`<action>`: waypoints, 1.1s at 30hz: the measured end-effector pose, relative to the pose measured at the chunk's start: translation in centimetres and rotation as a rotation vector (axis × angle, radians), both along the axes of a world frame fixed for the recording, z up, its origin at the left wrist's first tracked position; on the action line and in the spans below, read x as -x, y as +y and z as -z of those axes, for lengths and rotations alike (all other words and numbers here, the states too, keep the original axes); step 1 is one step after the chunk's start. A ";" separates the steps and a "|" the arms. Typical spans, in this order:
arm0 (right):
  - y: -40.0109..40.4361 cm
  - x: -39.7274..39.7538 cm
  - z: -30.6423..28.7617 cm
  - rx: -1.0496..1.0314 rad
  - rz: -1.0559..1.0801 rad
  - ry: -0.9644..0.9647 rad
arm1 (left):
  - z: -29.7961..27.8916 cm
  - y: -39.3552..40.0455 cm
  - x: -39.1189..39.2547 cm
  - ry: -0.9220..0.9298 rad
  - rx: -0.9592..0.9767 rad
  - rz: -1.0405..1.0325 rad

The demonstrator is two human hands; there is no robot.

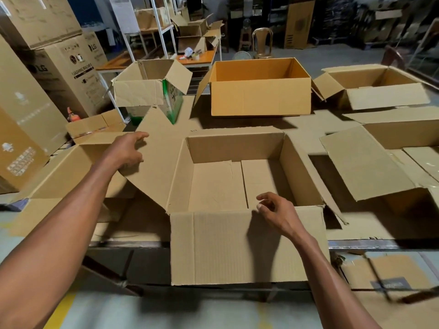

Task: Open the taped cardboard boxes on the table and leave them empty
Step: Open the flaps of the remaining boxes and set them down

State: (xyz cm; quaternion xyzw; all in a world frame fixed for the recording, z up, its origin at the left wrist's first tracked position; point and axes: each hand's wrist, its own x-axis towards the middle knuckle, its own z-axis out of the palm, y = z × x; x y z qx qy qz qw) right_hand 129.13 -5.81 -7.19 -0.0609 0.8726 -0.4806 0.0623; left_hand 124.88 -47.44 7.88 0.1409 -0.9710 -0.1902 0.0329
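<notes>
A large cardboard box [237,186] stands open on the table in front of me, its inside bare. Its near flap [213,248] hangs down over the table's front edge. My left hand [128,150] holds the outer edge of the box's left flap [156,167], which is folded outward. My right hand [275,211] hovers over the near rim with loosely curled fingers and holds nothing. Three more open boxes stand behind: one with green print [142,91] at the back left, a yellow-brown one [261,98] in the middle, and one [380,91] at the back right.
Another open box with wide flaps [370,162] lies at the right, and a flattened box [59,181] at the left. Tall appliance cartons [47,74] are stacked at the far left. A second table [202,57], shelves and a chair [261,43] stand behind.
</notes>
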 end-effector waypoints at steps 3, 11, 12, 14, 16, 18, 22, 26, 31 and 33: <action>-0.2 -0.2 -0.3 0.052 -0.046 0.003 | -0.1 -0.9 -0.3 -0.006 0.018 -0.001; 6.2 2.5 -2.2 0.238 0.252 0.118 | 0.2 0.8 0.0 0.014 -0.023 0.074; 7.5 3.5 -2.0 0.224 0.331 0.122 | 0.2 1.0 0.1 0.015 -0.049 0.077; 10.5 5.4 -1.1 0.161 0.461 0.062 | 0.2 1.4 0.1 0.022 -0.091 0.087; 13.1 6.8 0.5 0.076 0.489 -0.056 | 0.2 1.9 0.0 0.032 -0.113 0.082; 14.9 7.7 2.6 -0.012 0.464 -0.197 | 0.2 2.2 -0.1 0.042 -0.126 0.069; 14.7 7.4 4.9 -0.018 0.380 -0.491 | 0.4 2.0 -0.4 0.053 -0.142 0.061; 13.5 7.2 5.4 0.049 0.371 -0.541 | 0.4 1.9 -0.4 0.040 -0.133 0.056; 13.4 7.1 4.6 0.124 0.425 -0.511 | 0.5 1.9 -0.5 0.030 -0.134 0.054; 14.2 7.3 3.9 0.126 0.444 -0.488 | 0.4 1.7 -0.6 0.029 -0.137 0.064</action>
